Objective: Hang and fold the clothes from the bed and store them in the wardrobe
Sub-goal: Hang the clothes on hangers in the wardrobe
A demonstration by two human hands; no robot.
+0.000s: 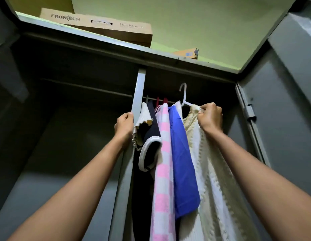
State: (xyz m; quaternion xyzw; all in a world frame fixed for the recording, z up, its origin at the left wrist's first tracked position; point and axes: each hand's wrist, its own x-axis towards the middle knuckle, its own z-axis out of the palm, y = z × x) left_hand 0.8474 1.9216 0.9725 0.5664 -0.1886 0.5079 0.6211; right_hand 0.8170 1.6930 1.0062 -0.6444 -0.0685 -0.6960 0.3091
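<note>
Cream knitted garment (pixel 212 162) on a white plastic hanger (pixel 183 94) is hanging at the centre right of the frame, inside the right-hand compartment of the open grey metal wardrobe (pixel 281 101). The right hand (pixel 210 117) is pinching the garment's shoulder where it is lying over the hanger arm, fingers curled tight on the knit. The left hand (pixel 124 126), well apart at centre left, is gripping the wardrobe's grey upright divider (pixel 140 87), seemingly for support.

The hanging step appears to be in hand. The hanger's hook is standing above the thin metal rail (pixel 151 98) and seems not yet to be resting on it, though the dark interior is making that hard to tell. Already crowding the rail to the left are a royal blue garment (pixel 183 162), a pink and white checked cloth (pixel 162 162) and a navy top with white trim (pixel 151 134).

The next move is probably calling for lowering the hook over the rail in the gap beside the blue garment, then releasing the shoulder so the knit is not sliding off the hanger.
</note>
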